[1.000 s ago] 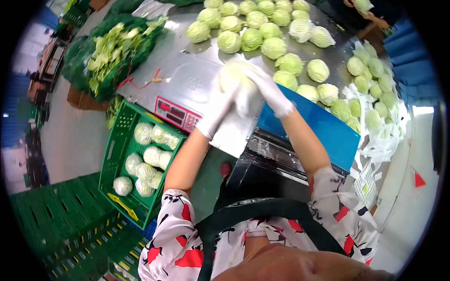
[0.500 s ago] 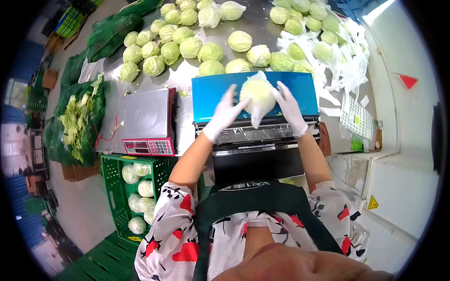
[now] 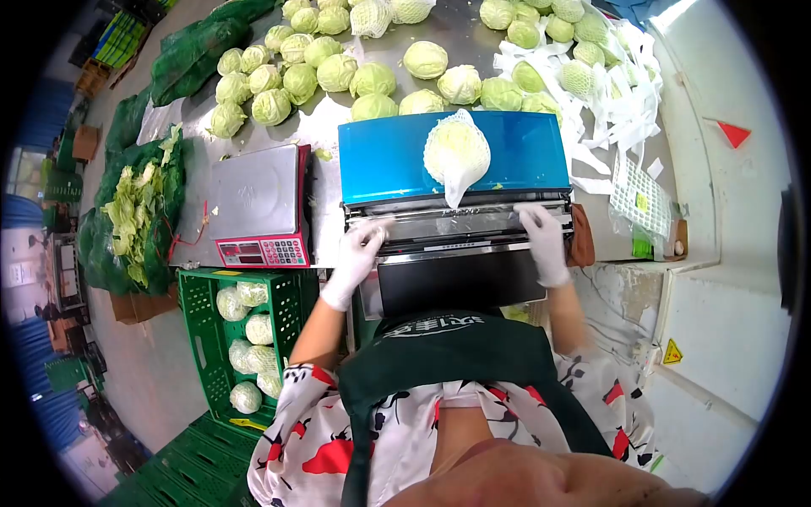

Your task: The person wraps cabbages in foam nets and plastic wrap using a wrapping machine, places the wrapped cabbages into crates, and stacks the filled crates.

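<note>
A cabbage in a white foam net [image 3: 456,150] rests on the blue top [image 3: 380,156] of a film-wrapping machine, with neither hand on it. Both my hands wear white gloves and are at the machine's front slot, where clear plastic film [image 3: 456,223] stretches between them. My left hand [image 3: 359,258] is closed at the film's left end, thumb and fingers pinched together. At the right end my right hand [image 3: 545,245] has its fingers bent down over the film's edge, closed on it. Below the film lies the machine's black front plate [image 3: 460,283].
Bare cabbages [image 3: 300,83] crowd the metal table behind the machine. A scale [image 3: 258,198] stands to the left. A green crate [image 3: 203,338] below it holds wrapped cabbages [image 3: 245,397]. White foam nets [image 3: 608,110] pile up at the right, near a white perforated basket [image 3: 642,198].
Both hands have let go of the netted cabbage, leaving it on the blue top. They have come down toward me and apart, onto the film at the front slot.
</note>
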The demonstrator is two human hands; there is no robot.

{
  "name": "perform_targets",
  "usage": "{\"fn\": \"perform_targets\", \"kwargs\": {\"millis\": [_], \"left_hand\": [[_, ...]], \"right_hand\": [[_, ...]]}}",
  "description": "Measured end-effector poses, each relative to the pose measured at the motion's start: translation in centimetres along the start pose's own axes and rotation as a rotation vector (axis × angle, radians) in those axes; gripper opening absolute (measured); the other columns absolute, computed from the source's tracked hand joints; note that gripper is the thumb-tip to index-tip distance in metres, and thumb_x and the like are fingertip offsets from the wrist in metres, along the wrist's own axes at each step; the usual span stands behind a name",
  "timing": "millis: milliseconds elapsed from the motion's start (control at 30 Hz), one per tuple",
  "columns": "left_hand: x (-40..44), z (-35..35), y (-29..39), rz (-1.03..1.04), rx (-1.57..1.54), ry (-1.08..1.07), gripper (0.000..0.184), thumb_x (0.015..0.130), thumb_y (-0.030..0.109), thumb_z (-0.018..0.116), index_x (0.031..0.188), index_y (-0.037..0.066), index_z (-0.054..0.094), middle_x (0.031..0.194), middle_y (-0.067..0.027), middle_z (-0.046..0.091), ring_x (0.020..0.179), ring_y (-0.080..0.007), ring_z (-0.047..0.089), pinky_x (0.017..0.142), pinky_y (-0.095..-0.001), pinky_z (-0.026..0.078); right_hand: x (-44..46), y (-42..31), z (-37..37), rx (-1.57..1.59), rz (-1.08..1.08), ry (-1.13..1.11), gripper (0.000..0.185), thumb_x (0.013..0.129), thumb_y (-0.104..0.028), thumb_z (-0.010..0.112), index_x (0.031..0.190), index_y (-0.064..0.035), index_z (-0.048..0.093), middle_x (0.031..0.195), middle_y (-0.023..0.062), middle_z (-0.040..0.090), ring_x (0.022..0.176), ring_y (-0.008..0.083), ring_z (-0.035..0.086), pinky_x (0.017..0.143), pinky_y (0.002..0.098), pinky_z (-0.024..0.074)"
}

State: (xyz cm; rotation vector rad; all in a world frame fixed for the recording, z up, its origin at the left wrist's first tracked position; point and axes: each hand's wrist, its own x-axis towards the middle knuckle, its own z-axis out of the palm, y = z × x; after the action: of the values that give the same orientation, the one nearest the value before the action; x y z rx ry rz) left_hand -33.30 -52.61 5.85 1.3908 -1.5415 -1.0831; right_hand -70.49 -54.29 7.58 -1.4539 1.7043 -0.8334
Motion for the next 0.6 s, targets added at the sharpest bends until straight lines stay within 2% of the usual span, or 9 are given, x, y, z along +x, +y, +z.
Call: {"fn": "perform_targets", "kwargs": {"millis": [67,133,167,233,300,367,433,500,600], "left_hand": [[-0.7,-3.8,6.0,0.039,-0.015,-0.31,0.023,0.09,0.001,0.066,0.11,0.006,0.076,0.085,-0.0052,0.067,0.08,-0.0147,0.06,0.078,-0.0279,0.05],[-0.4,-7.6,10.2,-0.004,-0.129,-0.534,0.022,0.091,-0.001,0.065,0.107,0.006,0.077,0.092,-0.0055,0.069,0.082,-0.015,0.062,0.077,-0.0283,0.051],[-0.1,-9.4,10.9,-0.048,-0.244,-0.594,0.032,0.088,0.01,0.074,0.119,0.004,0.072,0.091,-0.0069,0.07,0.081,-0.017,0.063,0.08,-0.0317,0.051],[1.9,-9.0,12.9,-0.04,-0.672,-0.355,0.078,0.08,0.027,0.084,0.145,0.002,0.048,0.12,-0.0162,0.065,0.103,-0.0247,0.065,0.095,-0.0368,0.049],[7.5,-5.7,13.0,0.212,-0.504,-0.07,0.119,0.07,0.04,0.089,0.157,0.001,0.018,0.151,-0.0225,0.041,0.136,-0.0332,0.046,0.111,-0.0435,0.037],[12.8,-3.6,8.1,0.287,0.042,-0.219,0.13,0.066,0.041,0.091,0.158,0.002,0.009,0.162,-0.0233,0.017,0.152,-0.0351,0.019,0.12,-0.047,0.022],[15.8,0.8,4.5,0.448,0.395,-0.285,0.136,0.059,0.041,0.093,0.158,0.003,0.009,0.159,-0.0257,0.025,0.15,-0.0384,0.02,0.121,-0.0483,0.017],[16.1,3.8,3.2,0.267,0.313,-0.425,0.139,0.056,0.041,0.094,0.158,0.003,0.008,0.156,-0.0276,0.03,0.148,-0.0402,0.024,0.123,-0.0466,0.013],[15.7,4.2,2.7,0.151,0.1,-0.341,0.119,0.062,0.036,0.092,0.153,-0.002,0.026,0.147,-0.026,0.045,0.139,-0.0336,0.042,0.117,-0.0411,0.03]], "right_hand": [[-2.1,-6.0,-4.3,0.231,0.117,-0.231,0.018,0.092,-0.011,0.065,0.102,0.0027,0.07,0.097,0.0025,0.07,0.093,0.009,0.059,0.084,0.0251,0.045],[-2.8,-10.7,-9.3,0.218,0.134,-0.556,0.012,0.089,-0.007,0.067,0.094,0.0026,0.072,0.093,0.007,0.069,0.092,0.0156,0.062,0.087,0.0297,0.0463],[-2.6,-11.0,-11.3,0.26,-0.076,-0.644,0.01,0.085,-0.006,0.07,0.089,0.0032,0.072,0.091,0.0078,0.068,0.094,0.0195,0.063,0.093,0.0322,0.0461],[0.3,-11.3,-13.4,0.417,-0.37,-0.672,0.018,0.081,-0.007,0.073,0.094,0.0039,0.071,0.102,0.0126,0.069,0.106,0.0255,0.063,0.104,0.0358,0.043],[3.1,-15.0,-10.0,0.399,-0.172,-0.264,0.045,0.078,-0.013,0.077,0.118,0.0031,0.064,0.126,0.0183,0.063,0.124,0.0326,0.056,0.112,0.0412,0.0373],[9.1,-13.7,-5.7,-0.05,-0.512,-0.272,0.088,0.071,-0.023,0.085,0.144,0.0016,0.043,0.145,0.0237,0.048,0.136,0.0373,0.044,0.115,0.0439,0.0329],[14.0,-8.8,-0.5,-0.52,-0.835,-0.248,0.116,0.061,-0.032,0.091,0.152,0.001,0.026,0.148,0.0252,0.042,0.139,0.0372,0.041,0.116,0.042,0.032],[15.0,-8.2,3.1,-0.093,-0.446,-0.577,0.125,0.056,-0.038,0.094,0.153,0.0015,0.024,0.147,0.0265,0.042,0.14,0.037,0.04,0.116,0.0393,0.0317],[13.7,-8.0,3.2,-0.049,-0.35,-0.5,0.116,0.061,-0.042,0.092,0.15,0.0004,0.031,0.139,0.024,0.052,0.131,0.0346,0.052,0.111,0.0383,0.0393]]}}
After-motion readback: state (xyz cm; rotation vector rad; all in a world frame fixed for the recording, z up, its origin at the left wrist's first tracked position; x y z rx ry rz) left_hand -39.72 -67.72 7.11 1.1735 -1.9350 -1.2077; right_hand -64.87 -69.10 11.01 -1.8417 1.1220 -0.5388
